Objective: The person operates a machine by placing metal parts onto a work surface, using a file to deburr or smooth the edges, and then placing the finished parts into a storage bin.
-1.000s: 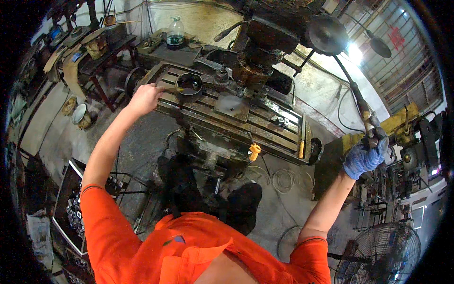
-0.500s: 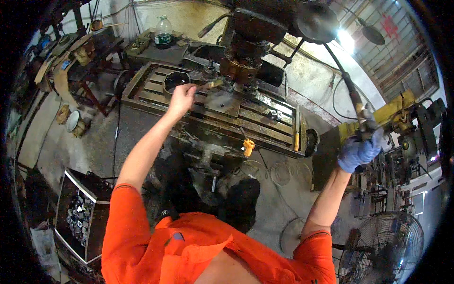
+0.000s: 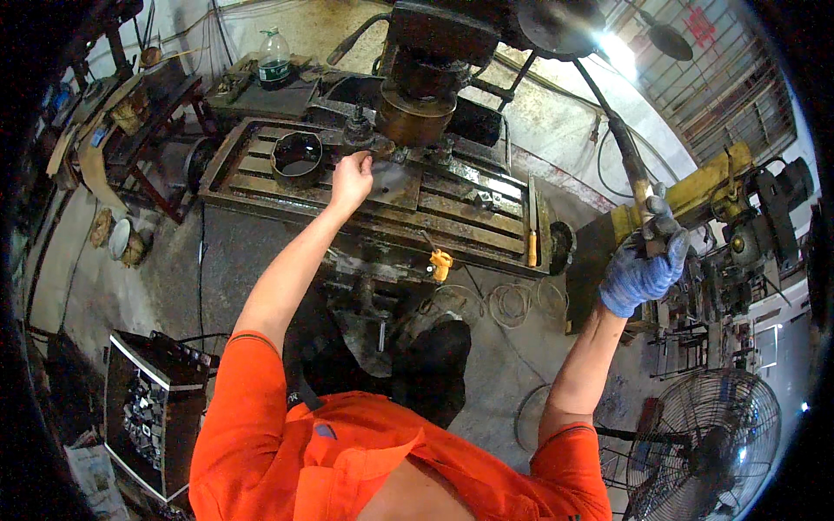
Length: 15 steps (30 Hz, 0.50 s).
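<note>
— Lever handle (image 3: 627,165) first: where does it sit against the fingers?

— It runs up and left from the right hand (image 3: 641,265) toward the head of the milling machine (image 3: 434,52). The hand wears a blue glove, and its fingers (image 3: 660,227) are curled round the lower end of the long dark bar, pressed together in a full grip. The bar comes out of the top of the fist; the thumb side I cannot make out.

— And the other hand?

— The left hand (image 3: 350,181) is bare, reaching out over the slotted machine table (image 3: 261,165). Its fingers (image 3: 358,159) are bent together at the tips, right at a flat metal plate (image 3: 395,184) lying on the table under the spindle (image 3: 415,113). Whether they pinch something small or only press on the plate's edge, I cannot tell.

— What lies near it?

— A dark steel ring (image 3: 296,158) stands on the table just left of that hand, apart from it. Further right on the table lies a tool with a yellow handle (image 3: 532,247), well clear of both hands. A small orange object (image 3: 441,263) hangs at the table's front edge.

— Anything round about?

— A plastic bottle (image 3: 274,61) stands on a bench behind the machine, a floor fan (image 3: 704,447) stands low on the right, and a dark box of parts (image 3: 152,412) sits on the floor to the left.
</note>
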{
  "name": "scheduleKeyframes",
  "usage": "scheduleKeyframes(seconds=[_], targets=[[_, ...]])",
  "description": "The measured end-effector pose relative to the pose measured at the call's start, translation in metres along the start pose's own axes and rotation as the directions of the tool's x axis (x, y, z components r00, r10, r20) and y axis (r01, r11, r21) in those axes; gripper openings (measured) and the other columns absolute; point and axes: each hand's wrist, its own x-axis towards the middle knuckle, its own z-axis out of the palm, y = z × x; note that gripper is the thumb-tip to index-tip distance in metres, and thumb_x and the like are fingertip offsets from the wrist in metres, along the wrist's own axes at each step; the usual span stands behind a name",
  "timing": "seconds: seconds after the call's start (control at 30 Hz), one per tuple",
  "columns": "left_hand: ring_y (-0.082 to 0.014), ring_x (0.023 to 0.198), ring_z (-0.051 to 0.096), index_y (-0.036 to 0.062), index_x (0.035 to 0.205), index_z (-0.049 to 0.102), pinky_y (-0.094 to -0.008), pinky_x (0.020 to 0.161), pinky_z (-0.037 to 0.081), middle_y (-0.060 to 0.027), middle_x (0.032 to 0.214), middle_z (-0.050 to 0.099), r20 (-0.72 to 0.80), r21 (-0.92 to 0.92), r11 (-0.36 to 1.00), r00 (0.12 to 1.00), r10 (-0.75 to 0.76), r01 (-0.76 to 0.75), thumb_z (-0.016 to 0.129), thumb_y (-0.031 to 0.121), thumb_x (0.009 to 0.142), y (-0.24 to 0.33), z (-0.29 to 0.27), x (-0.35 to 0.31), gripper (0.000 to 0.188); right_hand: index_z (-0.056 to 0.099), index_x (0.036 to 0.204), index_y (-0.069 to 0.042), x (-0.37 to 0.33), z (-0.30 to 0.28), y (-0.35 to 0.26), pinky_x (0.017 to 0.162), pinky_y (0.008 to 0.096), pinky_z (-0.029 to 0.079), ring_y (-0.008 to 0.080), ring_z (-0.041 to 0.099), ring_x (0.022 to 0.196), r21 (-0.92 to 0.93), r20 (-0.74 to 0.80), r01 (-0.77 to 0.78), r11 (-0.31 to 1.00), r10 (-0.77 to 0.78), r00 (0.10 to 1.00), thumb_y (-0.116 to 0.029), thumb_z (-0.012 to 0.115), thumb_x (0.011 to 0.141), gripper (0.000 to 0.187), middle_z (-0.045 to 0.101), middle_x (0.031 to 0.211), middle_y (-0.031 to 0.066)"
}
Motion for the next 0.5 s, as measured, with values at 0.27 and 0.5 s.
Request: scheduleKeyframes(seconds=[0.27,0.5], targets=[[-0.0312,0.084,0.061,-0.0016,0.097,0.06,-0.0344,0.072,0.046,-0.0204,0.088,0.062,0.093,-0.099,0.995,0.996,-0.007,0.016,0.051,0.016,0.082,-0.008,-0.046,-0.01,0.025,0.055,0.076,-0.001,-0.012,0.003,-0.003,0.099,0.0414,0.029,0.0225,0.054,0.088,0.295,0.023,-0.193,0.936,0.196,0.98,-0.026,0.045,0.087,0.03,0.06,0.09,0.0156],[-0.0355,0.07,0.058,0.0029,0.096,0.059,-0.041,0.061,0.046,-0.0194,0.075,0.06,-0.151,0.325,0.93,0.961,0.231,-0.173,0.05,0.017,0.084,-0.023,-0.135,-0.012,0.021,0.047,0.071,0.002,-0.024,0.002,0.001,0.097,0.0469,0.032,0.0201,0.052,0.08,0.232,-0.016,-0.235,0.944,0.246,0.969,-0.026,0.037,0.088,0.035,0.056,0.077,0.0109]])
